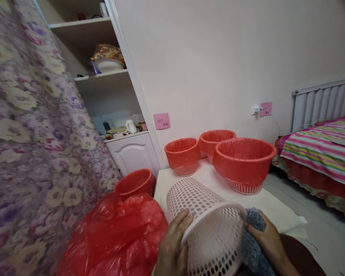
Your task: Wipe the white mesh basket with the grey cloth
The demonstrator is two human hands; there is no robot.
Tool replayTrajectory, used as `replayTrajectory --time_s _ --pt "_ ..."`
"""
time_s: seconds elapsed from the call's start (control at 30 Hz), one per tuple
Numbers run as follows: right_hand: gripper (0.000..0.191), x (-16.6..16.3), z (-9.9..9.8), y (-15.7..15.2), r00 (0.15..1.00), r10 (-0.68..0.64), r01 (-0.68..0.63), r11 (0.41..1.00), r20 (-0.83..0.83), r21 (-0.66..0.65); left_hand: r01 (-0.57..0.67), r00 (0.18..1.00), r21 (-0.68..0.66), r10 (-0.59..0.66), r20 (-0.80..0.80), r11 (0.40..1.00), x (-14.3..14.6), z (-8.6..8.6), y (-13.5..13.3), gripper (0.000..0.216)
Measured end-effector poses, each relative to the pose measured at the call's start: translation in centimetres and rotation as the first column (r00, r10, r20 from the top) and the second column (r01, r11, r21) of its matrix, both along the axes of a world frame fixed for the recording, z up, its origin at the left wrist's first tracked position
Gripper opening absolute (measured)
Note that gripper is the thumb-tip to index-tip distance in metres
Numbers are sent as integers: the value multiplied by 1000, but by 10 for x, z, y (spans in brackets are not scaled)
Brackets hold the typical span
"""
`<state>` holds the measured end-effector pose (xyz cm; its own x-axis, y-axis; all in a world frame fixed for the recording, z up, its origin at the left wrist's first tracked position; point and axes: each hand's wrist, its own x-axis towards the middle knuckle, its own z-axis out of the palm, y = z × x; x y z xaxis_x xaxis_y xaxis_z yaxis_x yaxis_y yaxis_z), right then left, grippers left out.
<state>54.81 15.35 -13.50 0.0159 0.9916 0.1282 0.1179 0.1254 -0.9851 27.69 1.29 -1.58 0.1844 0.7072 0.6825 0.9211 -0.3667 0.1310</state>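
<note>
A white perforated basket [207, 218] lies tilted on its side at the near edge of a white table [273, 209], its rim toward me. My left hand [172, 247] grips the rim on the left. On the right side of the rim, my right hand [266, 235] presses a grey-blue cloth [251, 239]. A crumpled red plastic bag [115, 237] sits just left of my left hand.
Three baskets lined with red bags stand on the table: a large one [244, 163] and two smaller [182, 155] [215, 142]. Another red basket [135, 183] sits lower left. A floral curtain [25, 134] hangs left, shelves [103, 76] behind, a striped bed [319, 153] right.
</note>
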Motion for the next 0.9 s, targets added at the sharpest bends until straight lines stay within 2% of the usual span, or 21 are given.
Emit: replayTrajectory --time_s 0.07,0.13,0.2,0.27,0.33,0.4,0.47,0.57,0.63,0.7,0.73,0.8,0.87,0.9 --pt "41 3 35 0 995 17 -26 995 102 92 -40 999 3 40 18 999 -1 -2 -1 60" --pt "35 2 72 -5 962 -1 -60 975 273 213 -57 998 -22 57 12 998 1 -2 0 61" --pt "27 -3 105 -15 900 31 -187 928 435 322 -50 999 -68 49 -7 996 4 0 4 63" --pt "22 -12 128 -27 845 63 -313 863 530 396 -20 1000 -106 19 -18 994 7 4 10 66" --pt "24 -20 139 -36 818 73 -374 821 571 431 10 1000 -127 -13 -18 992 10 10 14 67" --pt "27 -23 134 -35 819 74 -365 832 569 417 36 999 -122 -37 -12 992 11 13 16 67" --pt "29 -20 111 -26 847 71 -288 894 526 343 41 999 -115 -41 1 993 9 13 16 67" --pt "33 -11 49 -9 934 58 -110 985 352 131 9 1000 -124 -6 26 992 4 7 13 67" --pt "44 -8 5 -2 989 88 -89 996 118 -1 -9 999 -120 14 35 993 2 3 11 66" --pt "53 -8 -23 -1 997 63 -67 988 -33 -138 -8 999 -103 12 34 995 0 1 10 64" --pt "55 -7 -28 -1 996 53 -63 985 -72 -158 -10 999 -87 12 30 996 0 0 9 62" --pt "54 -4 -19 0 998 15 -22 993 -68 -115 -22 999 -44 23 35 999 -1 1 7 58" --pt "49 1 8 2 1000 -24 24 1000 9 -2 -51 998 -5 51 47 999 -2 2 6 55" --pt "45 3 25 3 997 -9 6 999 73 41 -65 997 7 65 48 998 -1 3 6 55"
